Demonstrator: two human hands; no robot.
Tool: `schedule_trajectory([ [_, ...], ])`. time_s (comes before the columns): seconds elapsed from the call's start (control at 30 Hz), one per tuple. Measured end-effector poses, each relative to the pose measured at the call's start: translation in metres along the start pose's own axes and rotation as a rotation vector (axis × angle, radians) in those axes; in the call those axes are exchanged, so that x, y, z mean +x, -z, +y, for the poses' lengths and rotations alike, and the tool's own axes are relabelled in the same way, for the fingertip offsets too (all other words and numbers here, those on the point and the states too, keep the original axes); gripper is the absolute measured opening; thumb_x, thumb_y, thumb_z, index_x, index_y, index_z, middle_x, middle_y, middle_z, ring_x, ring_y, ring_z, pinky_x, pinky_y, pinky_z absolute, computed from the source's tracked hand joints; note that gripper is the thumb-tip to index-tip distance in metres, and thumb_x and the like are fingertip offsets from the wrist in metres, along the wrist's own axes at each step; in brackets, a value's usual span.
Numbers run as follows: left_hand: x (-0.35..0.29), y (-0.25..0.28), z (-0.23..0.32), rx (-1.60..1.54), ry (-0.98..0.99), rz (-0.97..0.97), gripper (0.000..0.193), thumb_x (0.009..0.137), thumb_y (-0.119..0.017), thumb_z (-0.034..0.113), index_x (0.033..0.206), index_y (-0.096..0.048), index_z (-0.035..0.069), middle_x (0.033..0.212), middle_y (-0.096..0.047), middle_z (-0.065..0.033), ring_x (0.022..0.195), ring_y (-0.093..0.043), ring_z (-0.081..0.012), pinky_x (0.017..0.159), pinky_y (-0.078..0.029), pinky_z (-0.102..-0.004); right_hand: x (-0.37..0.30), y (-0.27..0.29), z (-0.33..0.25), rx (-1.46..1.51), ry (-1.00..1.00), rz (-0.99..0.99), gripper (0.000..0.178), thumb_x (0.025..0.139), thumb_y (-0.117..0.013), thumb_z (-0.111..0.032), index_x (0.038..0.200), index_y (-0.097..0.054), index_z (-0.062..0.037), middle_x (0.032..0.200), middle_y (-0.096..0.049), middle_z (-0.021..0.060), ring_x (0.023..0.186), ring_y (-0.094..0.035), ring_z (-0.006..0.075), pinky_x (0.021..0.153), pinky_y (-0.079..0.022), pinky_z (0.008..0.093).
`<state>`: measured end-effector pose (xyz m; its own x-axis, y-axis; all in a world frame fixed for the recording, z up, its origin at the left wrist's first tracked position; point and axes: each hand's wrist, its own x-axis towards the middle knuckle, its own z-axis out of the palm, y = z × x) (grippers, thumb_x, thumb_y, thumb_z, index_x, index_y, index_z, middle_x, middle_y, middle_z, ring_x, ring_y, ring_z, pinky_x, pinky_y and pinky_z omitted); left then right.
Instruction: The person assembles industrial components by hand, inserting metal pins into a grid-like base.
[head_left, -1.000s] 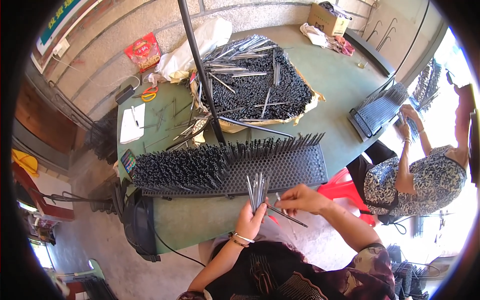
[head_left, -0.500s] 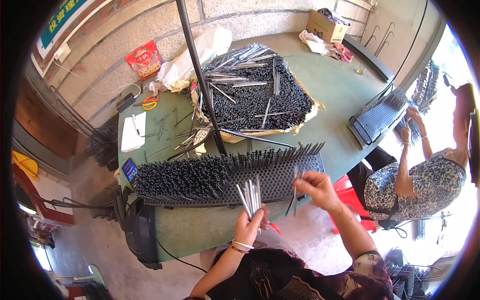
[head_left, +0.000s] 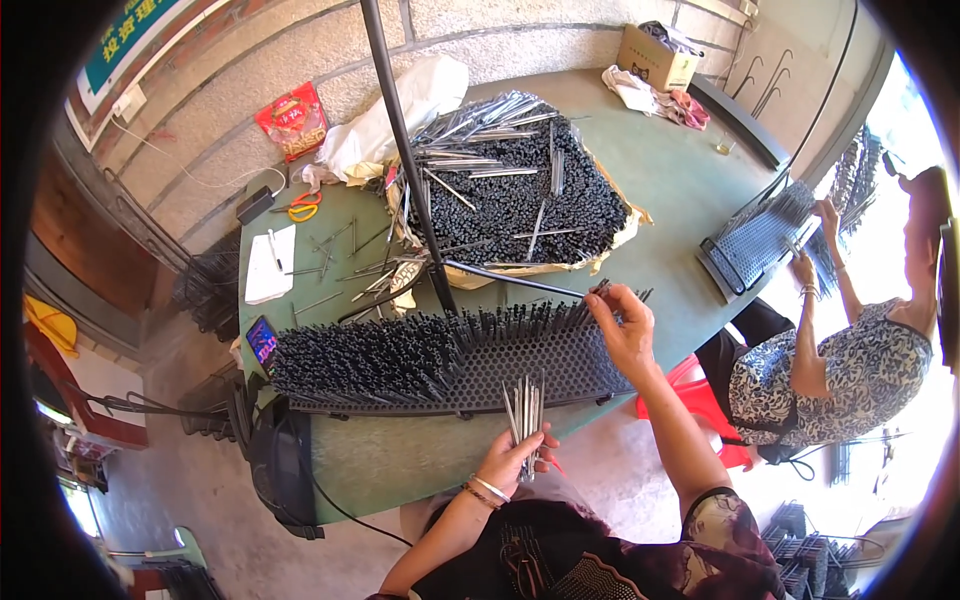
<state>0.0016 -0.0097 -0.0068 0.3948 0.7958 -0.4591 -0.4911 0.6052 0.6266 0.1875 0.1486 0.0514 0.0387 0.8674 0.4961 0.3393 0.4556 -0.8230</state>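
A black post slants up in front of the big heap of rods, cutting across my view of its left side. Left of it on the green surface lie orange-handled scissors, a white sheet with a pen on it, and a phone; behind are a shiny red packet and a crumpled white sack. A cardboard box sits at the far side near rumpled cloths. Over on the right, another person has both hands at a second rack. The near rack is dark and punched with round holes, its left part bristling with thin upright rods. Just in front of it, the left hand grips a fanned bundle of slim, silvery rods, tips up. The right hand reaches over the rack's right end, wrist raised, thumb and forefinger pinching a dark rod by the back row
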Motion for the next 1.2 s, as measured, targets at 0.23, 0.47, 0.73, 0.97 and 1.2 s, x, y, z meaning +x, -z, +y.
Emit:
schedule_trajectory([
  [0.23,-0.003,-0.007,0.007,-0.028,0.028,-0.026,0.033,0.092,-0.049,0.014,0.123,-0.046,0.003,0.102,-0.061,-0.0155,0.087,-0.063,-0.021,0.07,-0.053,-0.0313,-0.001,0.003,-0.016,-0.103,0.034,-0.087,0.01,0.081,-0.063,-0.003,0.089,-0.059,0.0024,0.075,-0.064,0.0056,0.066,-0.059,0.0085,0.063,-0.047,0.0227],
  [0.47,-0.002,-0.007,0.007,-0.032,0.025,-0.037,0.033,0.092,-0.048,0.013,0.123,-0.045,0.001,0.102,-0.061,-0.0162,0.087,-0.062,-0.0214,0.071,-0.054,-0.032,-0.005,0.002,-0.018,-0.045,0.003,-0.075,0.008,0.081,-0.062,-0.002,0.088,-0.061,0.0022,0.08,-0.067,0.0066,0.067,-0.06,0.0085,0.063,-0.048,0.023],
  [0.73,-0.003,-0.004,0.008,-0.038,0.016,-0.048,0.033,0.092,-0.048,0.014,0.123,-0.045,0.001,0.103,-0.061,-0.0157,0.087,-0.062,-0.0205,0.072,-0.054,-0.0319,-0.005,0.002,-0.016,-0.074,0.042,-0.08,0.009,0.08,-0.063,-0.002,0.087,-0.06,0.0026,0.079,-0.067,0.0068,0.065,-0.06,0.0098,0.063,-0.048,0.0235],
  [0.97,-0.002,-0.004,0.008,-0.057,0.017,-0.036,0.033,0.093,-0.047,0.014,0.123,-0.045,0.001,0.104,-0.06,-0.0165,0.088,-0.062,-0.0211,0.072,-0.054,-0.0321,-0.009,-0.002,-0.012,-0.153,0.067,-0.104,0.018,0.078,-0.066,-0.002,0.095,-0.061,0.0006,0.08,-0.065,0.0094,0.063,-0.06,0.0134,0.06,-0.048,0.0256],
  [1.2,-0.001,-0.004,0.008,-0.024,-0.001,-0.03,0.034,0.092,-0.048,0.014,0.123,-0.044,0.002,0.107,-0.06,-0.0173,0.091,-0.062,-0.0228,0.074,-0.053,-0.0335,-0.01,-0.011,-0.01,-0.241,0.251,0.001,0.044,0.075,-0.066,0.003,0.117,-0.054,-0.0022,0.081,-0.064,0.0101,0.066,-0.061,0.0174,0.062,-0.049,0.0275],
])
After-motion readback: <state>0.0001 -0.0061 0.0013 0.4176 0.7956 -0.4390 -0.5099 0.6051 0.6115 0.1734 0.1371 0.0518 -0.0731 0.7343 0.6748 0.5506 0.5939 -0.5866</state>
